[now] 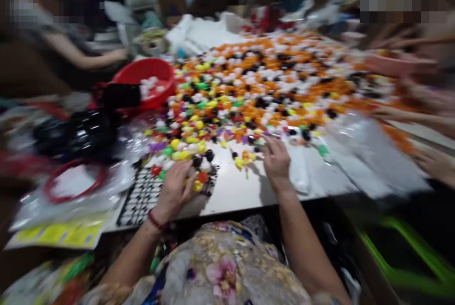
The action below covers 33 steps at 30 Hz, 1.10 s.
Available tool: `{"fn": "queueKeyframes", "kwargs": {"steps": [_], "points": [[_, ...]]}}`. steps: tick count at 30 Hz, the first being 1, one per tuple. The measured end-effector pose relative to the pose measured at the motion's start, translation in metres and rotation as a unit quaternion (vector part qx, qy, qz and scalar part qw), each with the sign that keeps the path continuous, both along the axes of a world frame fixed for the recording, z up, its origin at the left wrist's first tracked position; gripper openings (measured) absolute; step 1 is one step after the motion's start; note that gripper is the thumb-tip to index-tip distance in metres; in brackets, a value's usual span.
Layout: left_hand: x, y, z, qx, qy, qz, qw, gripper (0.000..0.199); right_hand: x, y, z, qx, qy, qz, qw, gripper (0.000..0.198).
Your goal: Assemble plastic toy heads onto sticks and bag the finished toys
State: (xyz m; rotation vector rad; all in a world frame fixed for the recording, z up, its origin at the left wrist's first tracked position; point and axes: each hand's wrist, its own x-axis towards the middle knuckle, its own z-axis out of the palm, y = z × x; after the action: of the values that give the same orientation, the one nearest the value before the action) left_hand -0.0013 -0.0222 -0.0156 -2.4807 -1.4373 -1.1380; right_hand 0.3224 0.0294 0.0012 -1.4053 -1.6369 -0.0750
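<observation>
Over a black-and-white grid (139,196) at the table's near edge, my left hand (174,185) is bent with its thumb apart from the fingers. Small yellow, black, white and orange plastic pieces (202,177) lie just beside its fingertips; I see nothing held in it. My right hand (276,159) reaches the near edge of a big pile of small coloured pieces (227,120). Its fingers are curled together, and blur hides what is in them. A small cluster of yellow and orange pieces (243,159) lies on the white tabletop (231,189) between my hands.
A red basin (165,75) with white pieces stands back left. Clear plastic bags (377,153) lie on the right, and a red ring (73,182) on plastic at left. Another person's arm (85,58) is at left; other people's hands (398,113) reach in from the right.
</observation>
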Motion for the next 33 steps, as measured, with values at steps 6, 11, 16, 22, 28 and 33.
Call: {"fn": "queueKeyframes", "kwargs": {"steps": [6, 11, 16, 22, 28, 33], "points": [[-0.01, -0.014, 0.006, 0.01, 0.007, 0.069, 0.998, 0.037, -0.071, 0.002, -0.013, 0.014, -0.052, 0.124, 0.991, 0.021], [-0.008, -0.024, 0.005, 0.024, 0.015, 0.04, 0.999, 0.039, -0.13, -0.012, 0.0, -0.046, -0.081, 0.269, 0.959, 0.017], [0.001, -0.03, -0.008, 0.029, 0.03, 0.052, 0.998, 0.038, -0.158, -0.007, 0.006, -0.119, -0.13, 0.322, 0.93, 0.013], [0.009, -0.027, -0.02, 0.039, 0.029, 0.06, 0.997, 0.029, -0.166, -0.007, 0.006, -0.123, -0.156, 0.316, 0.928, 0.015], [0.009, -0.023, -0.022, 0.03, 0.037, 0.079, 0.996, 0.024, -0.174, -0.01, -0.008, -0.093, -0.104, 0.318, 0.938, 0.015], [0.011, -0.023, -0.021, 0.004, 0.067, 0.08, 0.995, 0.029, -0.175, -0.014, -0.011, -0.092, -0.035, 0.309, 0.946, 0.017]]}}
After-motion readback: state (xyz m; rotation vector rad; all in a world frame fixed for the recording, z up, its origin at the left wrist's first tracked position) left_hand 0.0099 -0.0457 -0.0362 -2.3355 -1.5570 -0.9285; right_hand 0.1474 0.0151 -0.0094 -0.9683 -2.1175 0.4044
